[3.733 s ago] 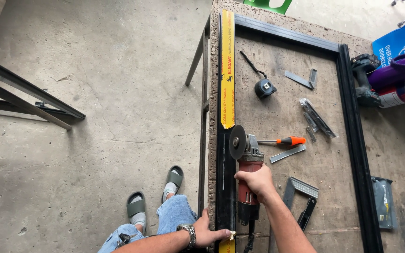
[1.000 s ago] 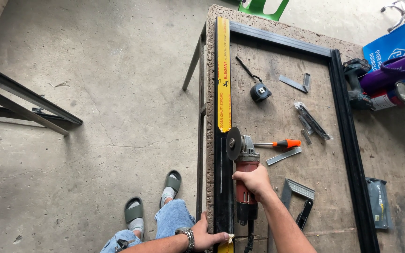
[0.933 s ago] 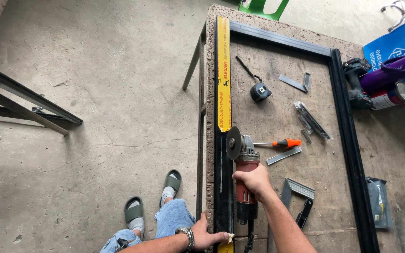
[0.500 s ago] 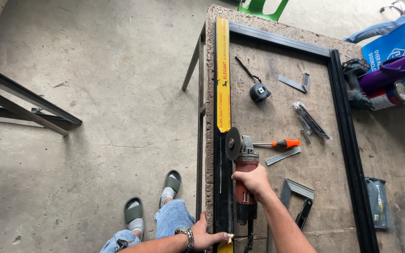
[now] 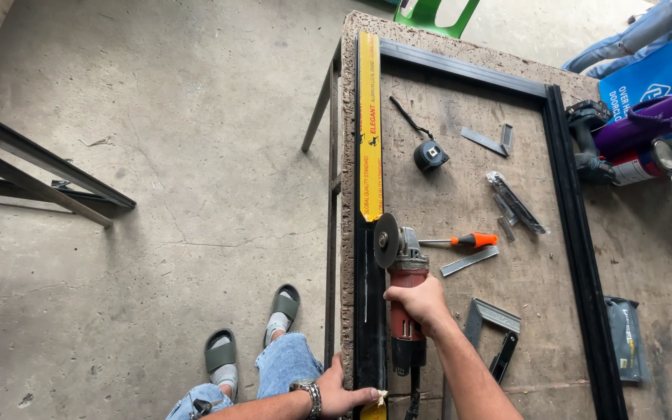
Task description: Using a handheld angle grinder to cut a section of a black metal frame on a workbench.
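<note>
1. The right hand [image 5: 421,302] is clenched round the red body of an angle grinder [image 5: 402,268]. Its disc [image 5: 386,240] stands upright, at or just over the inner edge of a long black bar [image 5: 369,288]; contact cannot be told.
2. The left hand [image 5: 341,395] presses flat on the near end of the bar, fingers spread, grasping nothing. The bar lies along the left edge of the table [image 5: 460,202], with a yellow label strip [image 5: 370,124] covering its far half.
3. Likely risk: only one hand pins the bar and no clamp shows, so a biting disc could shift or kick it.
4. The left hand lies in line with the disc, so a slip towards the person could reach the fingers.
5. The grinder's cord [image 5: 414,393] trails off the near edge, just beside the left hand, and could snag.
6. An orange screwdriver [image 5: 460,242] and a metal strip [image 5: 468,261] lie just beside the grinder; a sideways jerk would knock them.
7. The feet wear open sandals [image 5: 252,330], bare to sparks or a dropped offcut.
</note>
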